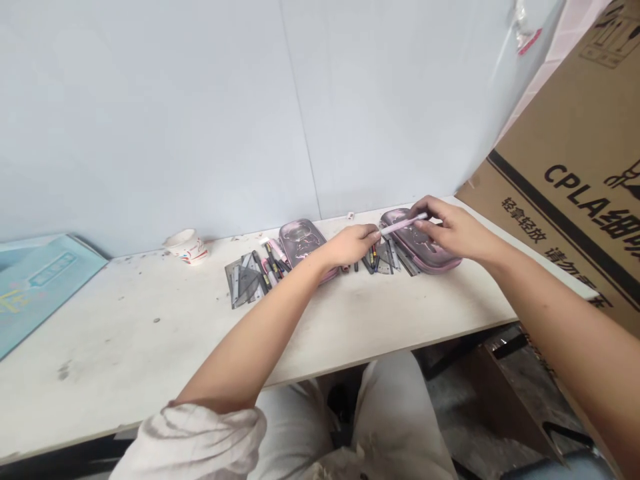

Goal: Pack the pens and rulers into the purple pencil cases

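A slim pale pink pen is stretched between my two hands, above the table. My left hand pinches its near-left end, and the fingers of my right hand close on its other end. Under my right hand lies a dark pencil case with pink edging and a raised pattern. A second such pencil case lies left of my left hand, partly hidden by my forearm. Rulers and set squares with markers lie beside it. More rulers and markers lie between the two cases.
A paper cup stands near the wall at left. A light blue board lies at the far left. On the right, a large cardboard box leans by the table's end. The table's front edge runs above my legs.
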`<state>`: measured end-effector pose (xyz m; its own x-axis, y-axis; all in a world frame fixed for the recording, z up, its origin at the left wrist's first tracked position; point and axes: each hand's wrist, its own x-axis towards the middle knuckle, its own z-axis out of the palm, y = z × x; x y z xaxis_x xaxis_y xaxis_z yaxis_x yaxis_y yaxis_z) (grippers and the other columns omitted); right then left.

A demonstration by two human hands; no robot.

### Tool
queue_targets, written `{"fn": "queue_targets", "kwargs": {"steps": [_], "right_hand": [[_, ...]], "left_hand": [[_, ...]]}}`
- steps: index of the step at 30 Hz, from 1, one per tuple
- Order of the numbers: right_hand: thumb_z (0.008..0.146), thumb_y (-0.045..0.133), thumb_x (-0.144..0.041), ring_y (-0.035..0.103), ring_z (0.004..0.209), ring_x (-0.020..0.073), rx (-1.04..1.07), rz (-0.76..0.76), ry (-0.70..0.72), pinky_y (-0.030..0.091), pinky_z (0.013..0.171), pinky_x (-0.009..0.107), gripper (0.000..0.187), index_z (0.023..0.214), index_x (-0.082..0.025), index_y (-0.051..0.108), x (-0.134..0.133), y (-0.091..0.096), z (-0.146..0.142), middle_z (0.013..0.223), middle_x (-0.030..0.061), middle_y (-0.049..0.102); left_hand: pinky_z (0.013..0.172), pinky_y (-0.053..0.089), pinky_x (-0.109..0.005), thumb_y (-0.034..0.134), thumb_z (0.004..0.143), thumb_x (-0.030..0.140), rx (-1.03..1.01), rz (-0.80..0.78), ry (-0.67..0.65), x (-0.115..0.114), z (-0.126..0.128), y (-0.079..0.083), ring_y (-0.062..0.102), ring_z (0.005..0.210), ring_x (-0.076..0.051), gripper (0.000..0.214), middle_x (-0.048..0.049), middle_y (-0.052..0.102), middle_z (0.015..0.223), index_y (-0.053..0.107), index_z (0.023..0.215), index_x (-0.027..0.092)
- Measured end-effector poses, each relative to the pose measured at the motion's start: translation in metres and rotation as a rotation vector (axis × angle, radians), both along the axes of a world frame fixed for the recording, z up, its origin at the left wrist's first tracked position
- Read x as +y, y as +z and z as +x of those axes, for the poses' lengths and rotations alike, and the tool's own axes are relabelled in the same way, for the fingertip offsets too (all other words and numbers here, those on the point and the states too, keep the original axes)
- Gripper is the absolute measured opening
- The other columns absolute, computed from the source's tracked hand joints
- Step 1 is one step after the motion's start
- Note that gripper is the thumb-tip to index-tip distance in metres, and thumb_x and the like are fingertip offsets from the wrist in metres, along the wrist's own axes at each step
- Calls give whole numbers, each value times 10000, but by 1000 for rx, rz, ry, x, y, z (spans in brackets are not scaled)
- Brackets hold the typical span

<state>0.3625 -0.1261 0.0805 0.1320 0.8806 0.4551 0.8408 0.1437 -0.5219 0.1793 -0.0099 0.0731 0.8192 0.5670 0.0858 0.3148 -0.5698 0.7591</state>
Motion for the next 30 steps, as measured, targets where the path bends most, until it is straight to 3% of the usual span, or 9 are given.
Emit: {"fn": "queue_targets", "kwargs": {"steps": [3, 7, 12, 17, 19, 21, 25, 27, 30], "right_hand": [[806, 501, -402, 571, 673, 146, 126, -28, 53, 433, 570, 265, 316, 1051, -204, 539, -1, 1, 0, 878, 43, 646], [829, 447, -466, 516, 542, 127, 61, -114, -112, 391, 516, 256, 331, 785, -173, 595, -2, 1, -2, 621, 20, 592], [799, 519, -427, 531, 587, 116, 198, -95, 80, 412, 494, 238, 310, 1030, -222, 544, -1, -1, 2, 845, 29, 638], [828, 444, -470, 491, 527, 112, 102, -121, -106, 391, 490, 240, 329, 731, -179, 564, 1, -3, 1, 622, 17, 575], [804, 497, -426, 531, 604, 118, 177, -90, 5, 414, 512, 232, 249, 870, -197, 568, 2, -4, 0, 769, 24, 616], [782, 530, -429, 553, 641, 126, 280, -98, 76, 429, 506, 234, 334, 1041, -218, 528, 2, -5, 1, 874, 32, 627], [802, 470, -490, 516, 544, 124, 190, -152, -112, 401, 475, 244, 350, 858, -167, 593, 2, -4, 1, 670, 29, 599], [797, 493, -444, 533, 583, 118, 169, -105, -54, 406, 495, 233, 298, 856, -171, 598, 2, -4, 0, 737, 33, 618], [784, 522, -413, 549, 595, 108, 287, -86, 99, 415, 487, 221, 340, 1051, -205, 551, 4, -8, -1, 853, 26, 636]], "left_hand": [[696, 464, -255, 523, 801, 350, -18, 23, 89, -5, -2, 2, 540, 680, -158, 212, -5, 514, 590, 579, 689, 180], [698, 450, -253, 459, 833, 359, 64, 74, 85, -12, -5, 3, 544, 713, -167, 235, -15, 536, 623, 564, 717, 184], [697, 437, -250, 436, 846, 360, 83, 107, 93, -19, -7, 5, 537, 723, -170, 245, -19, 547, 642, 569, 741, 184], [713, 424, -259, 421, 856, 353, 99, 200, 73, -20, -7, 4, 536, 705, -167, 253, -20, 552, 644, 580, 759, 182], [719, 416, -263, 398, 867, 353, 117, 245, 55, -19, -7, 3, 534, 695, -164, 262, -20, 555, 651, 579, 778, 186], [720, 412, -262, 375, 877, 362, 137, 269, 50, -18, -6, 2, 534, 696, -163, 278, -21, 561, 665, 576, 799, 187], [727, 404, -260, 358, 881, 383, 194, 312, 51, -15, -3, 1, 533, 724, -167, 296, -28, 581, 717, 575, 837, 186], [731, 402, -264, 353, 880, 387, 212, 325, 50, -15, -1, 1, 531, 733, -169, 304, -30, 588, 734, 576, 843, 185], [736, 405, -269, 362, 878, 381, 199, 327, 55, -14, 0, -1, 530, 728, -168, 297, -30, 589, 734, 581, 830, 185]]}}
